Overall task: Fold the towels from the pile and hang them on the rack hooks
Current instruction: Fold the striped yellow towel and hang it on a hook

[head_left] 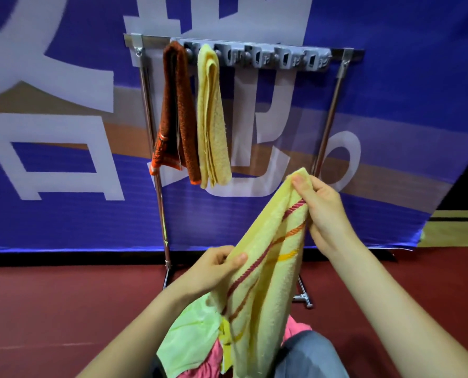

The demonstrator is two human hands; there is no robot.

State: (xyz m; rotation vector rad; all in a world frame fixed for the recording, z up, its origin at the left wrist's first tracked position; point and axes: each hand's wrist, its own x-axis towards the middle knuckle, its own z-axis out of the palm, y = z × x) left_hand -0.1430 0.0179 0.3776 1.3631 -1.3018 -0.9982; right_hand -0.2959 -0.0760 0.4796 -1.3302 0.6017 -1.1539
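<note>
A pale yellow towel with red and orange stripes [265, 257] stretches slantwise between my hands. My right hand [318, 208] pinches its upper end, raised in front of the rack. My left hand [213, 268] grips its left edge lower down. Its bottom hangs into the pile [192, 334] of light green and pink towels in my lap. The metal rack [339, 54] stands straight ahead with a grey row of hooks [282, 57] along its top bar. A folded rust-brown towel [177, 113] and a folded plain yellow towel [212, 115] hang from the leftmost hooks.
A blue banner with large white characters [63, 132] stands right behind the rack. The rack's foot [305, 298] rests on the dark red floor [50, 309]. A knee in grey trousers [309, 353] shows at the bottom. Several hooks to the right of the hung towels are bare.
</note>
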